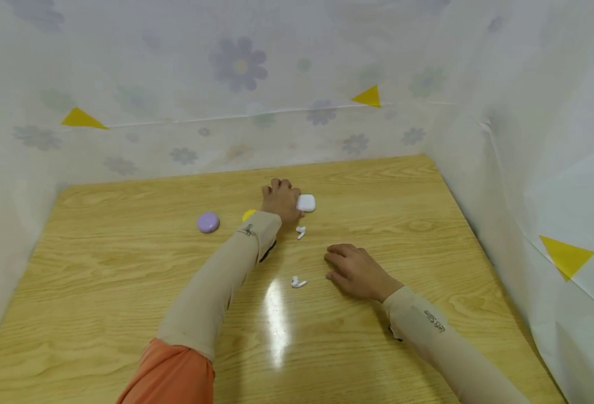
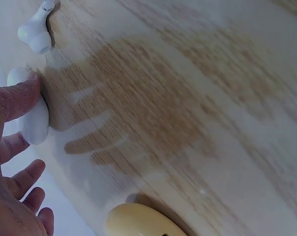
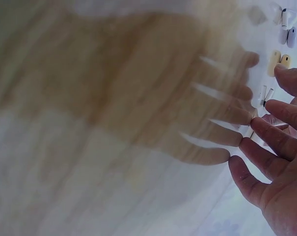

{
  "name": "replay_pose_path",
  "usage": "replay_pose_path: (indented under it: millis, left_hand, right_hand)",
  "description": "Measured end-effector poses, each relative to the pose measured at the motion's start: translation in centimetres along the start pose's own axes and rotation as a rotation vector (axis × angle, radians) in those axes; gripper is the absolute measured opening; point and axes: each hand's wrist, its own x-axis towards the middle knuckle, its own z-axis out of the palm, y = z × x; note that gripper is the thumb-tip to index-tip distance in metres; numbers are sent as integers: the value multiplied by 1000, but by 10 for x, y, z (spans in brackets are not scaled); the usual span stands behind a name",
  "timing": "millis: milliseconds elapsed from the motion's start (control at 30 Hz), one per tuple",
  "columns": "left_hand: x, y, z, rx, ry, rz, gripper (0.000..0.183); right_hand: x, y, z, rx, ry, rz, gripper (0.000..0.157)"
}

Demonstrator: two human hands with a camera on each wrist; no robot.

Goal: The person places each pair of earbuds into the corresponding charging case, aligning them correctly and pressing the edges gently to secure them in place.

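At the far middle of the table, my left hand [image 1: 282, 201] pinches a white earbud case [image 1: 306, 203] between thumb and index finger. In the left wrist view the thumb lies across the near face of the case [image 2: 36, 120], and the other fingers are bent loosely behind. One white earbud [image 1: 300, 232] lies just in front of the case. A second white earbud [image 1: 298, 282] is nearer, left of my right hand [image 1: 359, 272]. The right hand holds nothing; its relaxed, spread fingers [image 3: 258, 155] rest with their tips at the tabletop.
A round purple case [image 1: 208, 222] sits on the wooden table [image 1: 100, 280] left of the left hand. Partly hidden by the left wrist is a yellow rounded object [image 1: 248, 215]. Flower-patterned sheeting [image 1: 241, 64] with yellow triangles [image 1: 369, 97] stands behind the table and along its sides.
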Motion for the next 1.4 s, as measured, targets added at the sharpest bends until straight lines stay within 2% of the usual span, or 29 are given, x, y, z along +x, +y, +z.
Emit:
replay_pose_path:
  millis: [367, 633, 1000, 1167, 1400]
  left_hand:
    - [2, -6, 8, -18, 116, 26, 56]
    - [-2, -10, 6, -68, 190, 50, 54]
    - [-23, -17, -5, -134, 327, 131, 49]
    - [-34, -22, -9, -123, 386, 171, 47]
    - [-52, -27, -9, -112, 529, 254, 46]
  right_hand:
    - [1, -1, 1, 0, 21, -17, 40]
    - [2, 1, 3, 2, 17, -11, 40]
    - [4, 5, 4, -6, 20, -17, 40]
    - [5, 6, 4, -3, 22, -18, 40]
    - [5, 9, 4, -11, 21, -20, 39]
